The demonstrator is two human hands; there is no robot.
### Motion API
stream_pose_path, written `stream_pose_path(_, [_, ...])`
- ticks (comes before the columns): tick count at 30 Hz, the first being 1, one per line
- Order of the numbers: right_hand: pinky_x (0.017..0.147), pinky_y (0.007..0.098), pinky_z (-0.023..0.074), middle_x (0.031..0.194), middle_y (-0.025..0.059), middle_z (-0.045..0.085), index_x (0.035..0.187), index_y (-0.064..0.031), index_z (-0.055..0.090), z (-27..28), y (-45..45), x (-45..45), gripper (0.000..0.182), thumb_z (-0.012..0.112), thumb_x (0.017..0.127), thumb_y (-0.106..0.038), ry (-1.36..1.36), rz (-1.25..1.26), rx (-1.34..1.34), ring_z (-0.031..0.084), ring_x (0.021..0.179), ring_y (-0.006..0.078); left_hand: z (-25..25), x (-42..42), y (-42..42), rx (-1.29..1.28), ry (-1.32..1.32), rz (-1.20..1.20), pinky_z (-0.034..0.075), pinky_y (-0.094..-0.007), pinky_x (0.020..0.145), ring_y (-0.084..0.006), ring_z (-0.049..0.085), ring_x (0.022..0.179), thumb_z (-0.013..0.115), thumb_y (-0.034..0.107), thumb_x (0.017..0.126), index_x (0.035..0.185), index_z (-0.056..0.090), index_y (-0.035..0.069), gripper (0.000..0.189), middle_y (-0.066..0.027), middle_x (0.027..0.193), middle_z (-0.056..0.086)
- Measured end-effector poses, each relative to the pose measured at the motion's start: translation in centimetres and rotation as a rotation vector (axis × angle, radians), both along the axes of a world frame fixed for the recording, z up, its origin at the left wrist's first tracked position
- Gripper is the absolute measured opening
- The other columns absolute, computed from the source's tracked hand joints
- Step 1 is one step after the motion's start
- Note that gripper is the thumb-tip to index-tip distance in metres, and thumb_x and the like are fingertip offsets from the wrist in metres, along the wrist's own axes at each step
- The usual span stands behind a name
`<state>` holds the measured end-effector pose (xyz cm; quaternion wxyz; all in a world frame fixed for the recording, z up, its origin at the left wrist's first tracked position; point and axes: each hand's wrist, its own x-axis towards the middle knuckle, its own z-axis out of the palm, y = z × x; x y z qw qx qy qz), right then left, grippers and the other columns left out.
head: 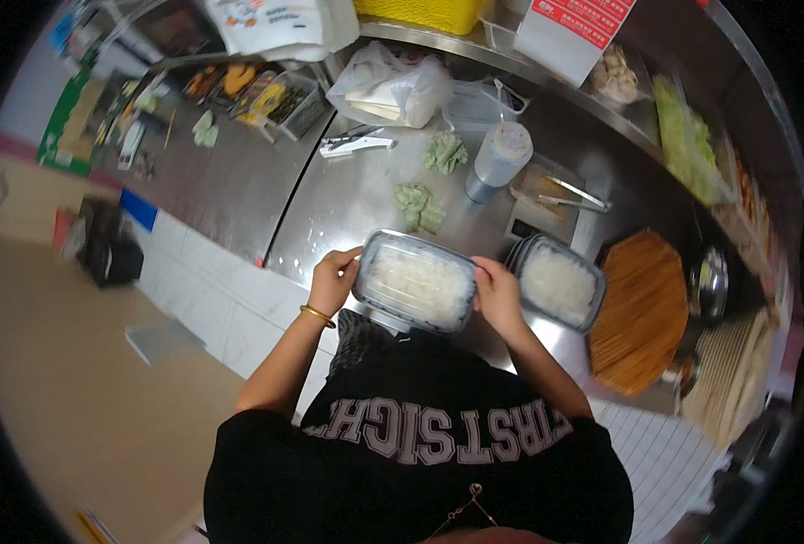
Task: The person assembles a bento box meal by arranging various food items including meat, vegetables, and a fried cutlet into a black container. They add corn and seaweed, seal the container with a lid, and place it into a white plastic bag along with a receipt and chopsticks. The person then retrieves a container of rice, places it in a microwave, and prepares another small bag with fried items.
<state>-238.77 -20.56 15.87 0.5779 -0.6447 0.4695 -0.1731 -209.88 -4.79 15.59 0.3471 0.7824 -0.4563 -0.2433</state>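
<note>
Between my two hands is a black plastic takeaway container of white rice (pixel 415 282), covered by a clear lid. My left hand (pixel 334 279) grips its left end, and a gold bangle circles that wrist. Its right end is in the grasp of my right hand (pixel 495 294). Just right of that hand, an uncovered container of rice (pixel 559 282) rests on what looks like a stack of similar containers. Beyond the held container, two crumpled green cloths (pixel 420 207) lie on the steel counter (pixel 347 197).
A squeeze bottle (pixel 500 160) stands behind the cloths, near tongs (pixel 575 197) on a small tray. To the right lies a wooden board (pixel 640 313). A white stapler-like tool (pixel 357 144), a plastic bag (pixel 391 88) and a food tub (pixel 289 102) sit farther back, under a shelf holding a yellow basket (pixel 419 12).
</note>
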Motion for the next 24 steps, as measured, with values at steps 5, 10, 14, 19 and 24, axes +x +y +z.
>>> stream_pose_path(5, [0.061, 0.0307, 0.0522, 0.089, 0.0132, 0.070, 0.115, 0.0010, 0.066, -11.8, 2.1, 10.6, 0.023, 0.057, 0.098, -0.011, -0.021, -0.165, -0.648, 0.064, 0.065, 0.0156, -7.1, 10.7, -0.5, -0.032, 0.065, -0.011, 0.053, -0.0313, 0.073, -0.0198, 0.064, 0.076, 0.067, 0.004, 0.086, 0.118, 0.068, 0.004, 0.032, -0.0125, 0.087, 0.066])
stream_pose_path(10, [0.097, 0.0390, 0.0483, 0.119, 0.0160, 0.066, 0.129, 0.0006, 0.058, -13.3, -0.3, 12.7, 0.048, 0.063, 0.096, -0.034, -0.158, -0.510, 0.088, 0.062, 0.109, 0.0244, -8.7, 14.7, -1.8, -0.242, -0.084, -0.170, 0.054, -0.0319, 0.072, -0.0209, 0.066, 0.075, 0.067, 0.006, 0.087, 0.101, 0.067, 0.002, 0.015, -0.0121, 0.087, 0.067])
stream_pose_path(14, [0.107, 0.0568, 0.0414, 0.143, 0.0232, 0.039, 0.154, -0.0055, 0.013, -1.3, -8.2, 13.8, 0.090, 0.056, 0.093, -0.055, -1.649, -0.849, 1.234, 0.050, 0.122, 0.0413, -7.3, 15.2, 0.2, -0.112, 0.285, -0.159, 0.053, -0.0310, 0.070, -0.0184, 0.065, 0.071, 0.066, 0.008, 0.090, 0.095, 0.061, 0.002, 0.009, -0.0081, 0.077, 0.065])
stream_pose_path(19, [0.103, 0.0574, 0.0461, 0.146, 0.0218, 0.029, 0.150, -0.0052, 0.019, -3.2, -15.7, 15.9, 0.095, 0.063, 0.085, -0.059, -1.794, -1.166, 1.165, 0.047, 0.123, 0.0425, -6.1, 14.8, 0.2, 0.040, 0.192, -0.244, 0.050, -0.0391, 0.056, -0.0258, 0.064, 0.061, 0.050, 0.012, 0.100, 0.100, 0.046, 0.002, 0.011, -0.0141, 0.072, 0.062])
stream_pose_path(24, [0.089, 0.0486, 0.0568, 0.117, 0.0201, 0.044, 0.122, -0.0012, 0.049, -4.2, -15.7, 15.6, 0.069, 0.066, 0.081, -0.054, -1.784, -1.145, 1.490, 0.052, 0.108, 0.0363, -5.5, 14.2, 0.4, 0.098, 0.003, -0.230, 0.050, -0.0410, 0.051, -0.0262, 0.063, 0.053, 0.043, 0.018, 0.104, 0.105, 0.038, 0.005, 0.014, -0.0135, 0.064, 0.061])
